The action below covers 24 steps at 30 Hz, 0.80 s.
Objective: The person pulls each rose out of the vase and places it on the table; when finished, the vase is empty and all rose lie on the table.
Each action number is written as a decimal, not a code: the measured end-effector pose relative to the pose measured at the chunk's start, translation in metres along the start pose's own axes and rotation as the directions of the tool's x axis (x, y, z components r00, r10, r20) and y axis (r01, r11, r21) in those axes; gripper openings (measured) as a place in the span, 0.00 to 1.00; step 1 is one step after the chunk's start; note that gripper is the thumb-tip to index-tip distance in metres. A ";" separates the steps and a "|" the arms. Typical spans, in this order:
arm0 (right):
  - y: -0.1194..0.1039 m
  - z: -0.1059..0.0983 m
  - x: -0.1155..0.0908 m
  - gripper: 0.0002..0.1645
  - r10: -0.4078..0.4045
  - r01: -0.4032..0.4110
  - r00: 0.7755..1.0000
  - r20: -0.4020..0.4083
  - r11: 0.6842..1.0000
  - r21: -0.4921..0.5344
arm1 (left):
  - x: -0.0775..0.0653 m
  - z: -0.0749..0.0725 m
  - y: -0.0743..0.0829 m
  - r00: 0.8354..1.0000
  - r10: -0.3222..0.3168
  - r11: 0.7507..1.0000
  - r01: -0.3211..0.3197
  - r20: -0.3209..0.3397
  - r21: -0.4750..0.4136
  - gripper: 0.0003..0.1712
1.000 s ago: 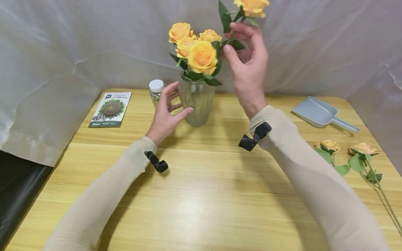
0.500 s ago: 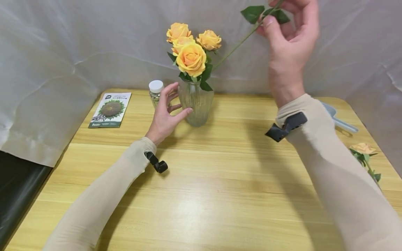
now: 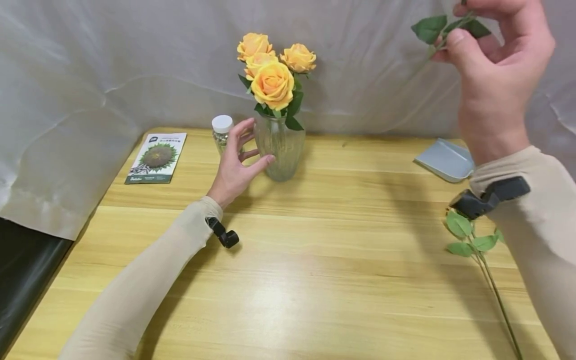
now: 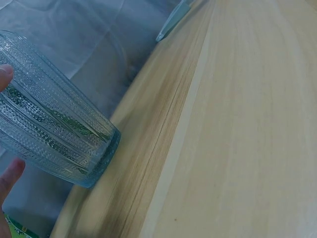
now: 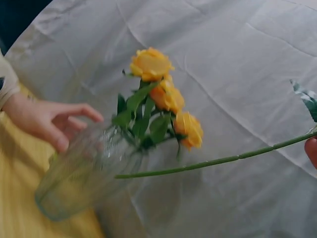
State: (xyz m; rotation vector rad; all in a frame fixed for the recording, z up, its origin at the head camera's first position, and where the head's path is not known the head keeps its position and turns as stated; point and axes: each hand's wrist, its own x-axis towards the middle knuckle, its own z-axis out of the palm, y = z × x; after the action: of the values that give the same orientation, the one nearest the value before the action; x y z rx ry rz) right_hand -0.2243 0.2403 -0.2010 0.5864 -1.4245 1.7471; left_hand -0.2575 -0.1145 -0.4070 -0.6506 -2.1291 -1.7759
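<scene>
Four-fingers-and-thumb contact shows at the ribbed glass vase (image 3: 288,155), where my left hand (image 3: 238,167) holds its left side. The vase stands upright and bears several yellow-orange roses (image 3: 272,85). At the upper right my right hand (image 3: 501,80) pinches a rose stem (image 5: 213,162) between thumb and fingers, beside its green leaves (image 3: 429,29). That rose's bloom is outside every view. In the right wrist view, the stem's lower end overlaps the vase rim in the picture; the head view shows the hand well right of the vase.
Left of the vase are a white-capped bottle (image 3: 222,125) and a seed packet (image 3: 156,158). A grey-blue dustpan (image 3: 444,159) lies at the back right, partly behind my right wrist. Another leafy rose stem (image 3: 495,290) lies on the wooden table (image 3: 292,280). Grey sheeting (image 3: 382,80) hangs behind.
My right hand has moved right, carrying the rose away from above the vase, and its bloom has left the head view. My left hand stays at the vase.
</scene>
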 end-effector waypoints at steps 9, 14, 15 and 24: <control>-0.017 -0.052 -0.017 0.20 0.225 -0.233 0.965 0.131 0.971 0.048 | 0.001 -0.001 0.000 1.000 0.002 1.000 -0.002 -0.001 -0.002 0.51; -0.023 -0.082 -0.036 0.24 0.396 -0.421 0.891 0.223 0.904 0.078 | 0.002 0.000 0.001 1.000 -0.001 1.000 0.001 0.004 0.001 0.51; -0.024 -0.088 -0.041 0.25 0.416 -0.437 0.876 0.243 0.898 0.041 | 0.002 0.000 0.001 1.000 -0.001 1.000 0.001 0.003 0.001 0.51; -0.026 -0.137 -0.076 0.29 0.644 -0.519 0.708 0.291 0.753 -0.404 | 0.001 -0.001 0.002 1.000 -0.007 1.000 0.007 0.002 0.003 0.51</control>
State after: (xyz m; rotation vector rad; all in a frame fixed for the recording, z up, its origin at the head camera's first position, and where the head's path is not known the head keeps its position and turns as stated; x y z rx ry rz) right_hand -0.1421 0.3508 -0.2793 0.3615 -2.3399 1.8892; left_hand -0.2572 -0.1153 -0.4045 -0.6452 -2.1370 -1.7765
